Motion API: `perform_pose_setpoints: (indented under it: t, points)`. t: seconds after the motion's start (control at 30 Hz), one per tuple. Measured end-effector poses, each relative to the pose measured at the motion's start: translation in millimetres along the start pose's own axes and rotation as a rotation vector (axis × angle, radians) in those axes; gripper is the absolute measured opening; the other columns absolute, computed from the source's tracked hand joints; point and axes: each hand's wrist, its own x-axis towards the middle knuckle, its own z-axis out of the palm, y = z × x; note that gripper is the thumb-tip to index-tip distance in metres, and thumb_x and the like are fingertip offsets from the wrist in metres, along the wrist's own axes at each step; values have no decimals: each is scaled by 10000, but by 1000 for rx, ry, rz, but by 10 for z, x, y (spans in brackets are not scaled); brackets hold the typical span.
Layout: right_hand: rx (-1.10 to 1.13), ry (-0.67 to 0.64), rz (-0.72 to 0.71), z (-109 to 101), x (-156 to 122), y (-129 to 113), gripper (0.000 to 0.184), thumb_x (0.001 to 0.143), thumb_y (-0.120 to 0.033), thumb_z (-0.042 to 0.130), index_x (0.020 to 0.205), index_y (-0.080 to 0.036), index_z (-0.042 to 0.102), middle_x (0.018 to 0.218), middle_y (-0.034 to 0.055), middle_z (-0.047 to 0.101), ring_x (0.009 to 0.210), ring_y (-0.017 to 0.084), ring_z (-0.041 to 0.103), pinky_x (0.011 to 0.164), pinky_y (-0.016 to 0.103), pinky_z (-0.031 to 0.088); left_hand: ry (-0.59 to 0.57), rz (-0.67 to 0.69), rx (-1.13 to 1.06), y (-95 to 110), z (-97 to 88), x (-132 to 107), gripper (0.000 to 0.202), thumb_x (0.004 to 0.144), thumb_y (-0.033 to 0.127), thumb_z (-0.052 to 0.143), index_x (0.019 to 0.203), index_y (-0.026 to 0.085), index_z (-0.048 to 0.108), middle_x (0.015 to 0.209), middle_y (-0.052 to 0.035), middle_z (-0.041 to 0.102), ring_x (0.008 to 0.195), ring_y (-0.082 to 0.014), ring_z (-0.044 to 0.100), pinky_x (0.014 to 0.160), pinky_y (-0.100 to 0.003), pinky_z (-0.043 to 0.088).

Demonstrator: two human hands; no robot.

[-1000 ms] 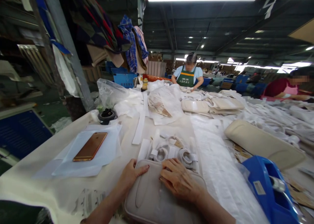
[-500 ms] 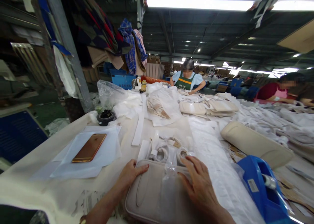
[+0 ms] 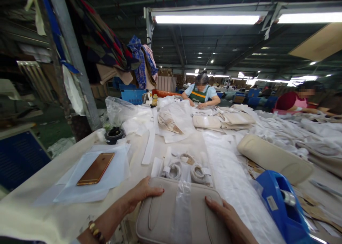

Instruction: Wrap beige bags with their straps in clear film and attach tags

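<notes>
A beige flat bag (image 3: 162, 217) lies on the table right in front of me, with a clear plastic strip (image 3: 182, 212) draped across its middle. My left hand (image 3: 141, 194) grips the bag's far left corner, thumb on top. My right hand (image 3: 228, 217) lies on the bag's right side, fingers together and curled over its edge. Just beyond the bag sit several white coiled straps (image 3: 184, 169).
A gold phone (image 3: 96, 168) rests on clear plastic sheets at the left. A blue tape dispenser (image 3: 283, 206) stands at the right, a beige cushion-like bag (image 3: 274, 159) behind it. White wrapping and stacked bags cover the far table, where two people (image 3: 201, 94) work.
My right hand has slid from the middle of the bag to its right edge, leaving the clear plastic strip across the bag. The left hand has stayed put. The view tilted up slightly.
</notes>
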Motion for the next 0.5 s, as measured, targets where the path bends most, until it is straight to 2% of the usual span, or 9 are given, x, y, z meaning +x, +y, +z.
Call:
perform_pose_setpoints:
  t: [0.07,0.17,0.33,0.4,0.5]
  points:
    - [-1,-25,21,-21,25,-3,608,710,-501,651,1179,-120,577,969,117,712,901,308,665,697,363,539,-12,4,51,16,-21,1,623,503,462,799,1014,156,616,1007,-77,697,1029,-323,598,868,-384,479]
    - [-26,-14,-21,-66,105,35,580,639,-480,712,1087,-119,639,928,104,721,935,308,655,781,370,530,-33,22,110,51,-40,-2,602,534,472,786,1023,159,625,999,-72,705,1035,-320,602,876,-379,484]
    - [14,-67,-23,-99,221,13,567,542,-428,765,992,-94,684,884,116,727,948,317,651,835,365,517,-79,57,-92,98,17,9,740,511,476,794,1148,167,579,1015,-87,702,982,-333,629,847,-409,517]
    - [60,-128,-4,-101,244,-36,547,544,-412,756,982,-90,688,859,117,728,895,306,669,840,361,516,-111,27,-146,106,27,62,745,512,497,783,1144,152,592,983,-102,708,976,-354,629,855,-435,517]
    - [91,-225,10,-140,283,-96,520,570,-427,722,964,-88,696,818,114,727,841,297,682,854,372,510,-139,-15,-125,95,-14,192,759,440,554,789,1065,147,652,911,-110,720,1004,-393,609,902,-454,497]
